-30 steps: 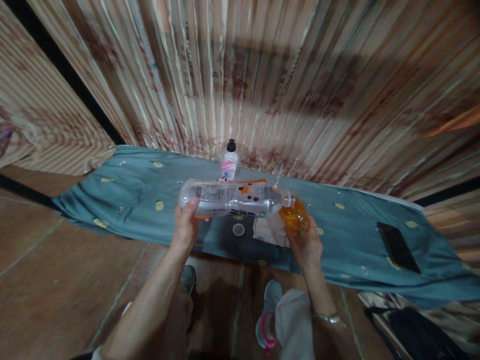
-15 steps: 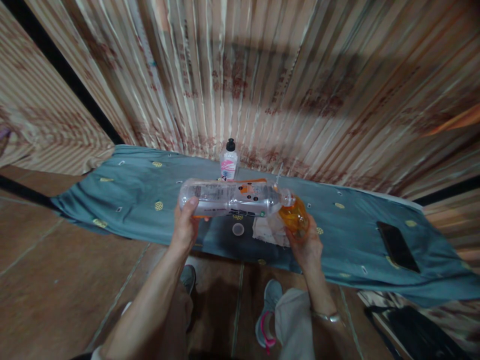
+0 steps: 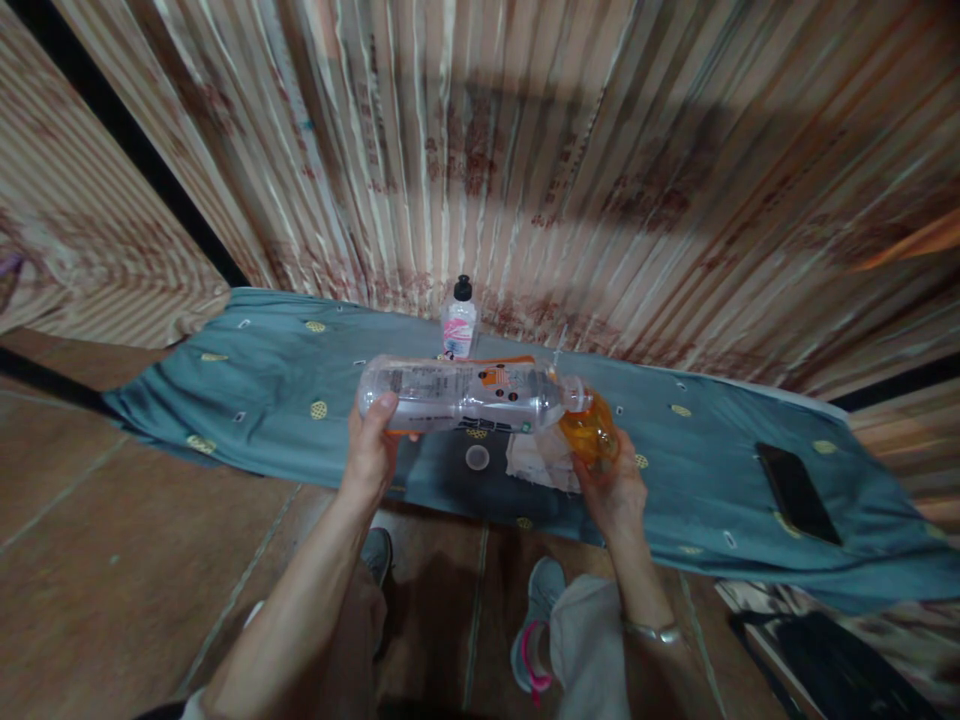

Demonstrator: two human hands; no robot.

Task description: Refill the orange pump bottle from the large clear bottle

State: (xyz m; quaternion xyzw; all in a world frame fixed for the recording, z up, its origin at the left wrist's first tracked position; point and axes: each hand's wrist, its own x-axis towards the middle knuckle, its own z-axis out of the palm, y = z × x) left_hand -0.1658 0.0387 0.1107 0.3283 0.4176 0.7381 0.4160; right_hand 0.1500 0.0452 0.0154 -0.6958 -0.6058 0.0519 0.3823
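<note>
We keep our left hand (image 3: 373, 445) closed around the base end of a clear plastic bottle (image 3: 450, 395), held on its side above the teal pineapple-print cloth (image 3: 697, 480), neck towards three o'clock. Our right hand (image 3: 615, 490) grips an amber transparent container (image 3: 590, 438) at the neck; we cannot tell whether they touch. From the clear bottle, a black-capped squeeze bottle (image 3: 459, 332) stands at twelve, a small round lid (image 3: 477, 458) lies at six, and a white rag (image 3: 534, 465) between four and five.
</note>
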